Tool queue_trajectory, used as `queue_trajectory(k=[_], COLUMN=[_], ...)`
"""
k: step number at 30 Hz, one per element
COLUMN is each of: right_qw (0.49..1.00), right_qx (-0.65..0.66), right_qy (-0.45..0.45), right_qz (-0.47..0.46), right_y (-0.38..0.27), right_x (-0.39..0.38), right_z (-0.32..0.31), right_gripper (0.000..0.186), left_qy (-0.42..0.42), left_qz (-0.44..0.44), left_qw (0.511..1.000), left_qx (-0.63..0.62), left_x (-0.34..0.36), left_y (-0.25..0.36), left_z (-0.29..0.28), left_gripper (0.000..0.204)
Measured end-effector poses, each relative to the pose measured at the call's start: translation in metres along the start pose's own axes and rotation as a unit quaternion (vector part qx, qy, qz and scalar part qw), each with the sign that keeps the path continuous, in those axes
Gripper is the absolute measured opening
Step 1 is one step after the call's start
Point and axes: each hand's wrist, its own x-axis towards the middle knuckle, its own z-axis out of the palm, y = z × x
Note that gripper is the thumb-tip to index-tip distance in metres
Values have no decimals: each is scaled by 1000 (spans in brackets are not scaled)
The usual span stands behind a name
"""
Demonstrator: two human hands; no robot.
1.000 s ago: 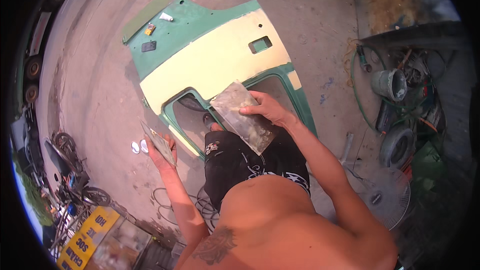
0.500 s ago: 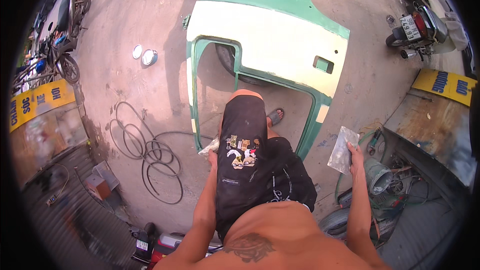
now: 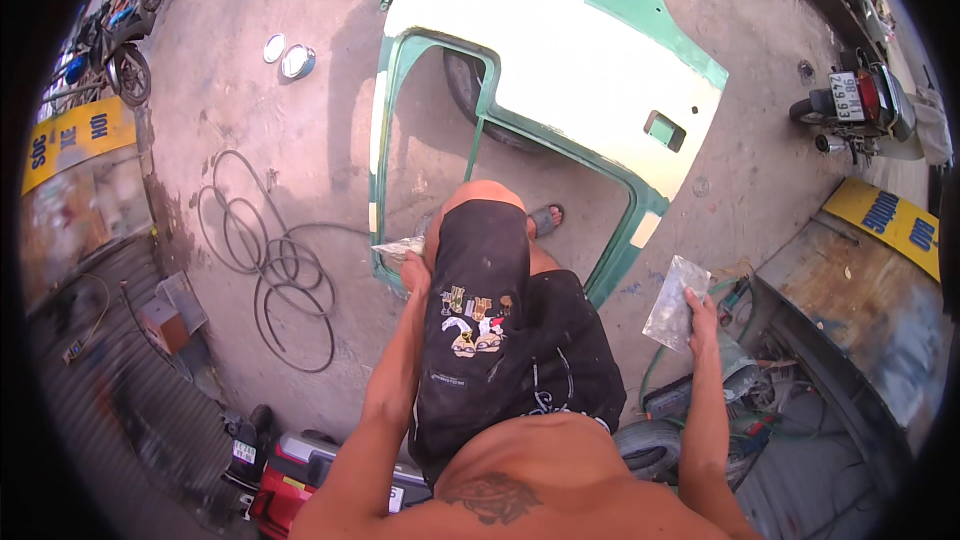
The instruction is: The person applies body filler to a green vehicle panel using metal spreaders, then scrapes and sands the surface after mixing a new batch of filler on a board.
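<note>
In my right hand is a flat, rectangular whitish-grey plate with smears on it, held by its edge out to my right, above the floor. My left hand, beside my left knee, is closed round a thin pale flat piece with a pointed end; its full shape is partly hidden by the hand and leg. Ahead of me lies a green vehicle body panel with a large cream-coloured area and an open window-like cutout. My leg and sandalled foot are within the frame of that cutout.
A black hose lies coiled on the floor at left. An open tin and its lid stand farther off. A tyre shows under the panel. Motorbikes are parked at both sides; tools and cables lie at right.
The view has shifted, so the panel's far end has left the picture. My left hand has risen slightly beside the knee. Both hands keep hold of their pieces.
</note>
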Motion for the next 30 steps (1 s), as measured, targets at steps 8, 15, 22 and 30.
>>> queue_trajectory(k=[8, 15, 22, 30], right_qw=[999, 975, 955, 945], right_qx=[-10, -188, -202, -249], right_qy=[46, 107, 205, 211], right_qz=[4, -54, -69, -33], right_y=[21, 6, -57, -59], right_x=[2, 94, 296, 440], right_z=[-3, -8, 52, 52], right_gripper=[42, 52, 71, 64], left_qy=[5, -55, -261, -390], left_qz=[25, 337, 381, 235], left_qw=[998, 930, 853, 739], left_qx=[64, 139, 244, 497], left_x=[21, 11, -113, -75], left_y=[57, 225, 209, 128], left_z=[32, 96, 293, 291], left_gripper=[52, 62, 55, 42])
